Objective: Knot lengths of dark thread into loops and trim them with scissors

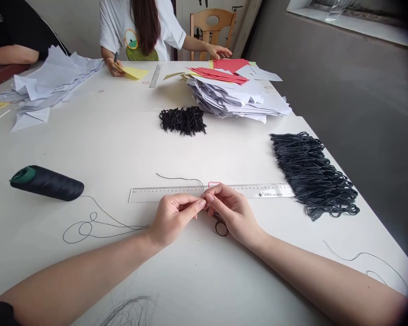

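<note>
My left hand (177, 213) and my right hand (231, 209) meet over a clear plastic ruler (149, 194). Both pinch a thin dark thread (180, 178), whose loose end curls off to the upper left above the ruler. Fingertips hide the exact spot where it is held. Under my right hand lies a pair of scissors (221, 227), with one finger ring showing and the rest covered. To the left, a spool of black thread (51, 183) lies on its side, and a loose looped strand (98, 226) trails from it toward my left wrist.
Bundled dark thread loops (309, 172) lie at the right, with a smaller black bundle (183, 121) farther back. Behind stands a paper stack (238, 97). Across the white table (98, 149), a person in a white T-shirt (173, 31) holds yellow paper (134, 72); more paper (54, 77) lies left.
</note>
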Available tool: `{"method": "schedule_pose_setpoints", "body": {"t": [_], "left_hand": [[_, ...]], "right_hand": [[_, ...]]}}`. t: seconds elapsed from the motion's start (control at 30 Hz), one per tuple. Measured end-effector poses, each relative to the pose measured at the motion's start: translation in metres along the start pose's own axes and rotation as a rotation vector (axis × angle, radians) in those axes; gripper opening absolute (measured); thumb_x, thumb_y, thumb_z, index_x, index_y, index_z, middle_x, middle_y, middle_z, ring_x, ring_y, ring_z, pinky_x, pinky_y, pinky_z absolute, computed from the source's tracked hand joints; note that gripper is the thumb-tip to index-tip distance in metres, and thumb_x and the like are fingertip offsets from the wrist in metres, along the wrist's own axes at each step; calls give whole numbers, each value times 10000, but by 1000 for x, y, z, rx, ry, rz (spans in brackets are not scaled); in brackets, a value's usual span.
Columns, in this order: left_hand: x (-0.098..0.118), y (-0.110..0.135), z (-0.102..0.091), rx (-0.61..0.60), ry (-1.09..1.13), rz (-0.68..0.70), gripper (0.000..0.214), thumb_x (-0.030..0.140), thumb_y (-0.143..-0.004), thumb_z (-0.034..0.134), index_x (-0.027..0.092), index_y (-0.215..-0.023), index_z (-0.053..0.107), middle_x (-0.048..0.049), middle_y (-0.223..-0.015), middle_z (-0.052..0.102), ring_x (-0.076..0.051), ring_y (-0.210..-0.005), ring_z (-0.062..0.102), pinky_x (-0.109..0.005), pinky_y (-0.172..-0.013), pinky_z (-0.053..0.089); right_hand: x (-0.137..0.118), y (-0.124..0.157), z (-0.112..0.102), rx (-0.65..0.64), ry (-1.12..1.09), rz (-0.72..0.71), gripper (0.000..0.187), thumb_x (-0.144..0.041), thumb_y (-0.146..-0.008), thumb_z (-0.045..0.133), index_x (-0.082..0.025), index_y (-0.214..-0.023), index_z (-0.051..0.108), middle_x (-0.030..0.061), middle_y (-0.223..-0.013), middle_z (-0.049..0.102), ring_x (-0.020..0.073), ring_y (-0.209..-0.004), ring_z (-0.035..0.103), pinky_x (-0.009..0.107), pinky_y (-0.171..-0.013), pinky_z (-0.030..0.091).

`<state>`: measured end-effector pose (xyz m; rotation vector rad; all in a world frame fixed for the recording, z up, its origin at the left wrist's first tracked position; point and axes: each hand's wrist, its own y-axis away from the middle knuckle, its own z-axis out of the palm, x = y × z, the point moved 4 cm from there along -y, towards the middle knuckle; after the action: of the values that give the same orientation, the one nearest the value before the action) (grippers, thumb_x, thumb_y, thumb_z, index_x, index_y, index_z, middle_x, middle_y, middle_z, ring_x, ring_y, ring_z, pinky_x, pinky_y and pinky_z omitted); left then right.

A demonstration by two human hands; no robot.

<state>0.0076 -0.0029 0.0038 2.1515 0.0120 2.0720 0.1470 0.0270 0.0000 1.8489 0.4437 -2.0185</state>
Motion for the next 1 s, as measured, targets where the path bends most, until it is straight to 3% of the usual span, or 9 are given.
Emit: {"method": "schedule_pose_setpoints", "body": {"t": [0.13, 0.33, 1.0], "left_hand": [[-1, 1, 0, 16, 1, -22, 256, 360, -844, 601, 171, -701, 698, -3, -589, 498, -127, -609, 448, -247, -561, 359], [2, 2, 0, 44, 58, 3, 232, 319, -837, 602, 166, -681, 679, -12, -629, 573, -104, -565, 437, -233, -534, 360], [0, 3, 1, 9, -2, 16, 225, 320, -846, 592, 176, -707, 696, -22, -648, 589, -125, -605, 463, -243, -552, 370]], "right_hand": [[-1, 0, -1, -9, 7, 3, 247, -408, -893, 590, -174, -815, 578, 22, -748, 584, 121, -661, 536, 255, -618, 472], [2, 1, -1, -51, -16, 37, 231, -398, -906, 577, -177, -860, 624, 33, -776, 618, 138, -733, 573, 271, -680, 486], [0, 0, -2, -13, 34, 15, 280, -441, -877, 603, -177, -781, 612, 21, -669, 614, 126, -606, 563, 263, -573, 495]]}}
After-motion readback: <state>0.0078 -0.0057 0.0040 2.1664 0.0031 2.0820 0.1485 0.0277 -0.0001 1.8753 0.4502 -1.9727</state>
